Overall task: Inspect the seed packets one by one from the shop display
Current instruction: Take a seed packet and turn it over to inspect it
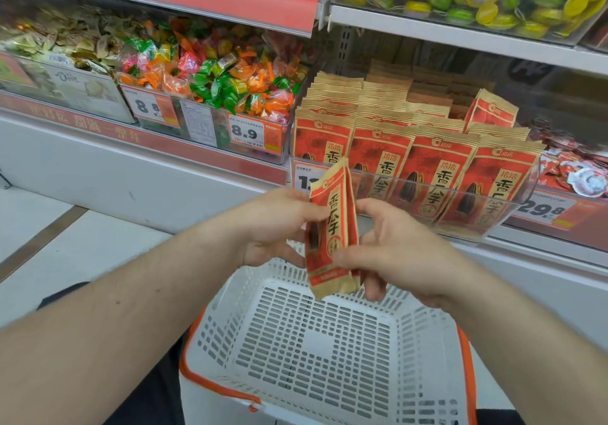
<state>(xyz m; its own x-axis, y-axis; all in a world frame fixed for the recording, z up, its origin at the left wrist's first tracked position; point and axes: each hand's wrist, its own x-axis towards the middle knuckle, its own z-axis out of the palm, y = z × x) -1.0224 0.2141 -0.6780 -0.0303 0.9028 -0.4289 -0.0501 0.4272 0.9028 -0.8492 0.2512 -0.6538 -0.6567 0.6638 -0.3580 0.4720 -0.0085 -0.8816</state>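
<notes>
A shopper is holding a red seed packet (330, 227) upright and edge-on above a white basket (316, 352), the left hand (276, 224) pinching its upper edge and the right hand (391, 247) gripping its lower half. Beyond the basket, more packets (427, 168) are standing in a clear display bin (513, 207). With such light fingertip holds, the packet could slip and drop into the basket.

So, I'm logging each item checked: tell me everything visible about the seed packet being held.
The seed packet is a tall, narrow pouch, red-printed on tan, paper-like material, with black characters and a dark seed picture. It stands nearly upright, turned edge-on, above the white basket. The left hand pinches its left edge; the right hand grips its lower right.
</notes>
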